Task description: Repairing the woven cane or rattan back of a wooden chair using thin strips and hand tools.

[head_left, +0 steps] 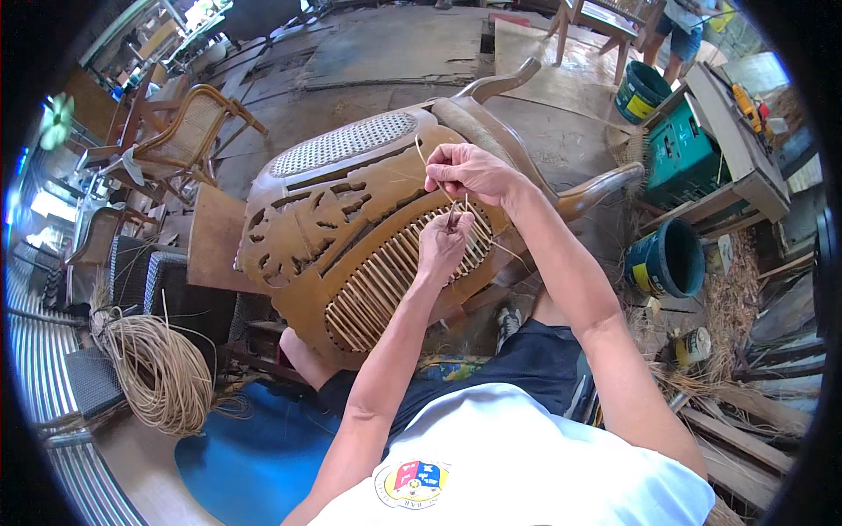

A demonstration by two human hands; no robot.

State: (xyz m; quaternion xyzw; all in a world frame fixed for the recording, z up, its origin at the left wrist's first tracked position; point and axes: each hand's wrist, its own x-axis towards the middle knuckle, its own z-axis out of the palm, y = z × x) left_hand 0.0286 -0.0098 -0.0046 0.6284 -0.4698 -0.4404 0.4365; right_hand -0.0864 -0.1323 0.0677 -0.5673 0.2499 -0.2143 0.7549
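Observation:
A brown carved wooden chair back (294, 232) lies tilted in front of me. Across its nearer oval opening run several parallel cane strands (386, 285); the farther oval holds a finished-looking cane mesh (346, 145). Over the right end of the strand-filled oval, my right hand (474, 173) pinches a thin cane strand (419, 149), which loops up beside the fingers. My left hand (445, 241) is just below, closed on a small dark pointed tool (453, 216) whose kind I cannot make out. Loose strand ends hang near both hands.
Curved chair legs (601, 188) jut out to the right. Beyond them stand a dark bucket (667, 259), another bucket (642, 92) and a green crate (686, 153) under a wooden bench. A coil of cane (162, 373) hangs at left, near a cane-seated chair (189, 131). Another person (680, 35) stands far right.

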